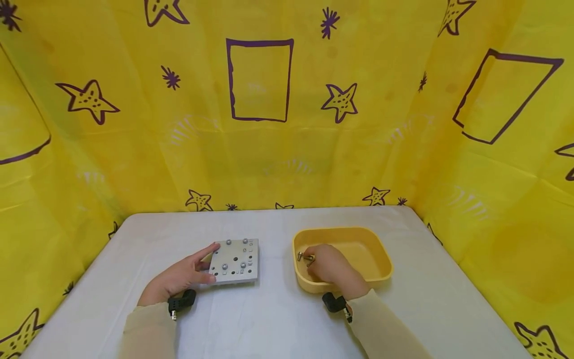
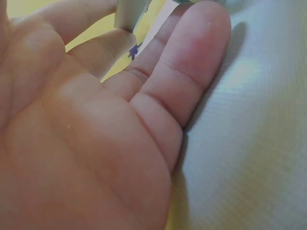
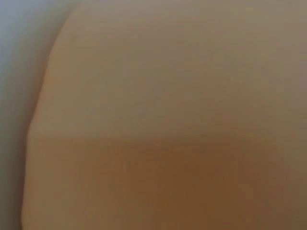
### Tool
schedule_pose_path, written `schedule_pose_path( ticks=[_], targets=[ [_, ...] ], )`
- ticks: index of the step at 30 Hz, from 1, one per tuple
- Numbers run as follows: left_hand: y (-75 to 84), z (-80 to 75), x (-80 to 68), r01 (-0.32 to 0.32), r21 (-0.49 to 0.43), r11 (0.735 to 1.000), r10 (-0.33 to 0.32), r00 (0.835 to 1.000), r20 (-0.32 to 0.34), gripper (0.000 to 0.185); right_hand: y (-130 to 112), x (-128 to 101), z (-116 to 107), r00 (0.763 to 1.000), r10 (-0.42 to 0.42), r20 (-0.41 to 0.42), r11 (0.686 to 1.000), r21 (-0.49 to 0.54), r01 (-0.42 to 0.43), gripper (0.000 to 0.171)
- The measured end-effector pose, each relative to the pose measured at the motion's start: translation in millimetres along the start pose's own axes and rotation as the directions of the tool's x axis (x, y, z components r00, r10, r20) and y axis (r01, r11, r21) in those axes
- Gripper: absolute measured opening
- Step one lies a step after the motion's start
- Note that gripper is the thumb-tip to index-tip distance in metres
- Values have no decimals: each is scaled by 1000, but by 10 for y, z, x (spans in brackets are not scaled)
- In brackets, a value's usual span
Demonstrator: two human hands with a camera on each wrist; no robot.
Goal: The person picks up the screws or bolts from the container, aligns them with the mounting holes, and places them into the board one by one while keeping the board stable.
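A square silver metal plate (image 1: 234, 260) with several holes and several bolts standing in its top lies on the left half of the table. My left hand (image 1: 181, 274) grips it along its left edge, thumb at the near corner and index finger at the far one. In the left wrist view, the palm and fingers of the left hand (image 2: 96, 120) fill most of the picture. My right hand (image 1: 332, 267) reaches into a yellow tray (image 1: 376, 271), fingers bent down among small metal screws (image 1: 300, 256) at its left side. Whether it pinches one, I cannot tell.
A white-covered table (image 1: 278, 319) carries both the plate and the tray, with a gap between them. Yellow curtains (image 1: 264, 164) with purple drawings enclose its back and sides. The right wrist view shows mostly blurred skin.
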State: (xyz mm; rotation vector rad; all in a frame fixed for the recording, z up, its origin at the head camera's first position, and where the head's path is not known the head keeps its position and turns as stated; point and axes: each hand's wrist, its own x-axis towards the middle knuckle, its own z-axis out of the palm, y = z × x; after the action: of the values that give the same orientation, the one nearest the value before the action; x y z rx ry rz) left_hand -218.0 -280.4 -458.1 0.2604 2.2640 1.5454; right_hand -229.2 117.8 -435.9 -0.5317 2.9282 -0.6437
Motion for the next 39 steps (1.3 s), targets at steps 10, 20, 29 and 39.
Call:
schedule_pose_path(
  ticks=[10,20,29,39],
  targets=[
    [-5,6,4,8,6,1000,-8,1000,-18,97,30,14,-2,996,-87,-28,996,-35,86,12],
    [16,6,-6,-11,-9,1000,11,1000,1,97,28,38,30,987,-146,-61,979,-152,136,12],
    [42,14,-12,1,-10,1000,-1,1000,-2,98,24,-18,-29,997,-54,-60,993,-104,47,17],
    [22,18,-14,-6,-25,1000,6,1000,-3,97,166,-158,-601,985,172,-24,939,307,-157,17]
  ],
)
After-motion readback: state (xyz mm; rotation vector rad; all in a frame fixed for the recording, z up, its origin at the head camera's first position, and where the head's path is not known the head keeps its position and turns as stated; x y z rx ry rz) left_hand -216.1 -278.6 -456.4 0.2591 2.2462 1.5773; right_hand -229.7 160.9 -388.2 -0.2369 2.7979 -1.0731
